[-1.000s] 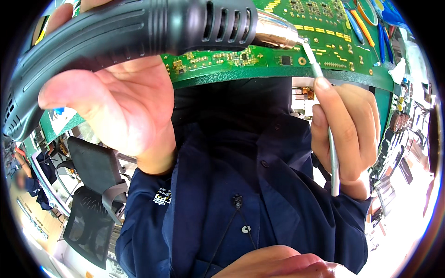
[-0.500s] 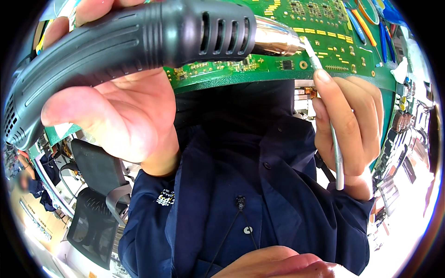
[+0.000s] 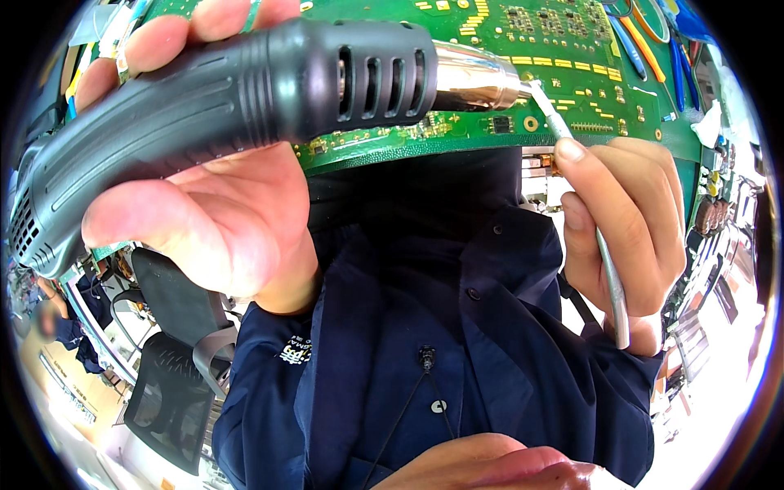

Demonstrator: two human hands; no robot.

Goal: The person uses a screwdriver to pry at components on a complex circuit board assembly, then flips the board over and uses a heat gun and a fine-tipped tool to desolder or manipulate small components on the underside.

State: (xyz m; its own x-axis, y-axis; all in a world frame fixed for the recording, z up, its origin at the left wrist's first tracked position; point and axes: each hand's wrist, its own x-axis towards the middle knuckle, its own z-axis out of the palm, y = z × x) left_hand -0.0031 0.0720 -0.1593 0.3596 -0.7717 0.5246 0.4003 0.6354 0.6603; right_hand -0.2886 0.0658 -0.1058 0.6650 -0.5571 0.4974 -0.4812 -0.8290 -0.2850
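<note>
A black hot air gun [image 3: 220, 106] with slots near its front and a shiny metal nozzle lies across my left hand [image 3: 237, 216]. The fingers curl over its far side, and the thumb stretches out below it. Its nozzle points right, close above a green circuit board [image 3: 563, 61]. My right hand [image 3: 633, 200] is closed on a slim silver metal tool [image 3: 614, 286], held like a pen. The tool's pale tip is at the board, right beside the nozzle's mouth. I cannot tell whether tip and nozzle touch. The gun hides the board's left part.
Blue-handled and orange-handled hand tools [image 3: 645, 57] lie beyond the board's right side, near a crumpled white tissue [image 3: 707, 124]. A black mesh office chair [image 3: 171, 392] stands at lower left. Farther left, another person [image 3: 61, 327] is small and blurred.
The hot air gun has shifted slightly left and down, so its nozzle sits a little lower over the board. My right hand and the silver tool have also moved slightly down.
</note>
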